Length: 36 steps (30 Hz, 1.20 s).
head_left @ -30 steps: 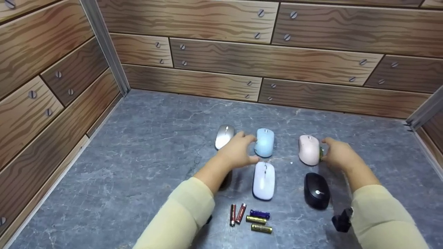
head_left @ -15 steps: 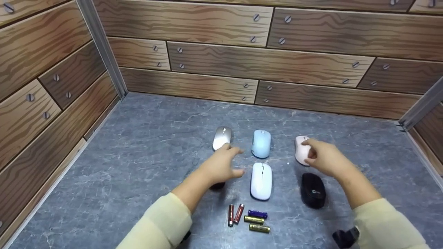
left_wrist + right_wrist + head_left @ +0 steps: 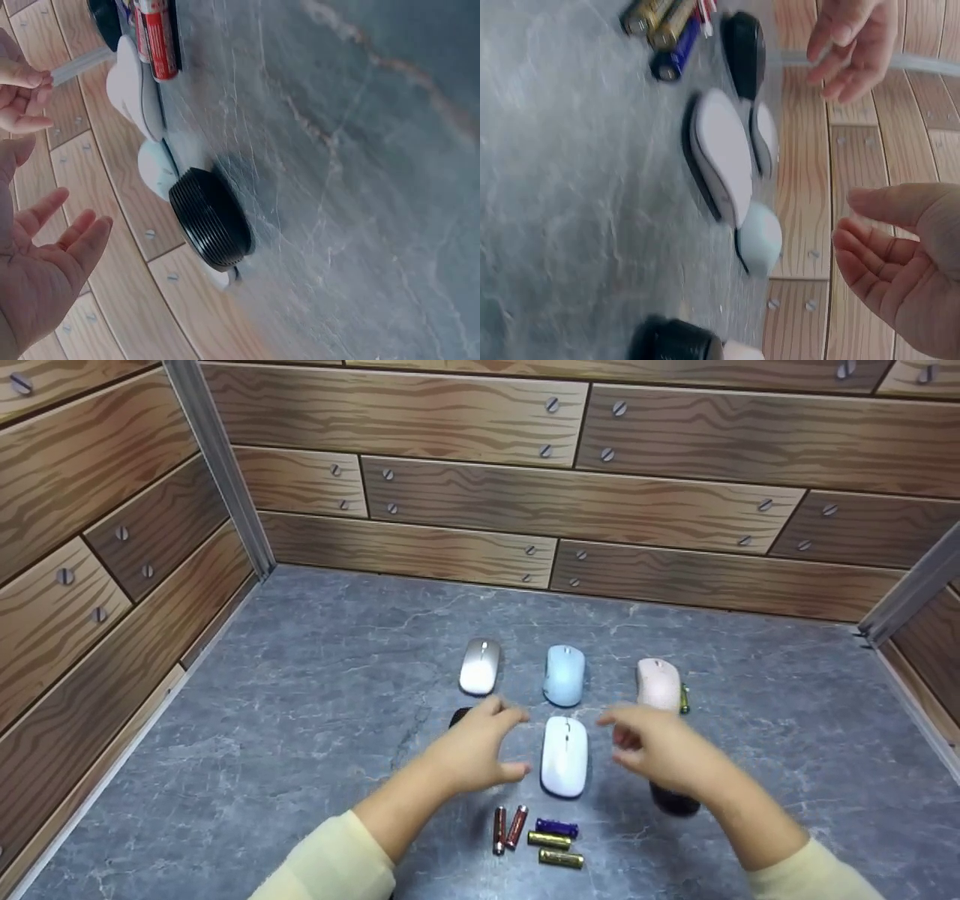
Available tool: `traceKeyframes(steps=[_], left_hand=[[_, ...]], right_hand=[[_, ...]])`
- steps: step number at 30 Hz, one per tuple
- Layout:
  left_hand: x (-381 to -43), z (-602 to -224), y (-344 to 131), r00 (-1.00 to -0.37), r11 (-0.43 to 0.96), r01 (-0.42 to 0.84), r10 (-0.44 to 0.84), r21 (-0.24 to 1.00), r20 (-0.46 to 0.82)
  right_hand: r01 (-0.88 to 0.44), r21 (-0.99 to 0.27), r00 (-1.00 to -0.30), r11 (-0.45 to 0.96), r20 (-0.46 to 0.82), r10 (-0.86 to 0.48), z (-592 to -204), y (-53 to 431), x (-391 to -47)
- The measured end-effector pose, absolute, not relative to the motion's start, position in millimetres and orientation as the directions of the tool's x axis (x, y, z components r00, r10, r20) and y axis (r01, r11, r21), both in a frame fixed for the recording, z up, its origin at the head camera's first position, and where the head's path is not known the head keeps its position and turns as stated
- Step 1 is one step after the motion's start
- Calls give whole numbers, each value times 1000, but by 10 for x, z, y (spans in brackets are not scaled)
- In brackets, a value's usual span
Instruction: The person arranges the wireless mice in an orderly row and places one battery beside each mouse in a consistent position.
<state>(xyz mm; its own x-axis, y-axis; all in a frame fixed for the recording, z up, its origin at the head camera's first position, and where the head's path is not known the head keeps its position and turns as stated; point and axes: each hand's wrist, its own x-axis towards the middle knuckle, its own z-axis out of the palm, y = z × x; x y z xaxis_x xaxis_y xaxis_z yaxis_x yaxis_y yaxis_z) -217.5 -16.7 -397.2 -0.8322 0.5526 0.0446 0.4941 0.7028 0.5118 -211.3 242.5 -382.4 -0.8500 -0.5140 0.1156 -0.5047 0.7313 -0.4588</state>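
A white computer mouse (image 3: 565,757) lies on the grey marbled surface between the two hands. To its left hovers my left hand (image 3: 472,746), thumb and fingers spread apart and holding nothing. Partly hidden beneath that hand is a black mouse with ribbed sides (image 3: 210,217). My right hand (image 3: 667,746) hangs in the air right of the white mouse, its fingers loosely bent around nothing. It covers most of another black mouse (image 3: 675,802) and the near end of a pink mouse (image 3: 658,682). A gold-green battery (image 3: 684,697) shows at the pink mouse's right side.
Farther back lie a silver mouse (image 3: 480,667) and a light blue mouse (image 3: 564,675). Nearer the person are two red batteries (image 3: 517,826), a purple battery (image 3: 556,829) and two gold batteries (image 3: 561,859). Wood-patterned walls (image 3: 450,480) enclose the surface.
My right hand has gone from beside the pink mouse, across it, then left and nearer the person. My left hand has drawn back from the blue mouse. The mice and batteries lie as before.
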Motion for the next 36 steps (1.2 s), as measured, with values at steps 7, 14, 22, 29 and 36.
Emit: traceKeyframes(steps=[7,14,22,29,36], left_hand=[[-2049,-4030,-166,-807,677,530,587,511,60],[-1986,-4121,-214,-798,660,545,597,517,79],[-1971,-4135,-251,-797,650,542,598,532,82],[-1962,-4134,-257,-801,654,535,595,535,73],[-1958,-4151,-260,-802,658,534,593,531,72]], right_hand=[[-656,-401,-721,639,86,-687,-3932,2249,-1965],[-734,-398,-622,551,68,-780,-4098,2110,-1872],[-760,-354,-581,545,-6,-814,-4243,2027,-1805],[-825,-267,-529,498,51,-847,-4324,1987,-1780],[-774,-264,-596,575,-5,-803,-4352,1979,-1746]])
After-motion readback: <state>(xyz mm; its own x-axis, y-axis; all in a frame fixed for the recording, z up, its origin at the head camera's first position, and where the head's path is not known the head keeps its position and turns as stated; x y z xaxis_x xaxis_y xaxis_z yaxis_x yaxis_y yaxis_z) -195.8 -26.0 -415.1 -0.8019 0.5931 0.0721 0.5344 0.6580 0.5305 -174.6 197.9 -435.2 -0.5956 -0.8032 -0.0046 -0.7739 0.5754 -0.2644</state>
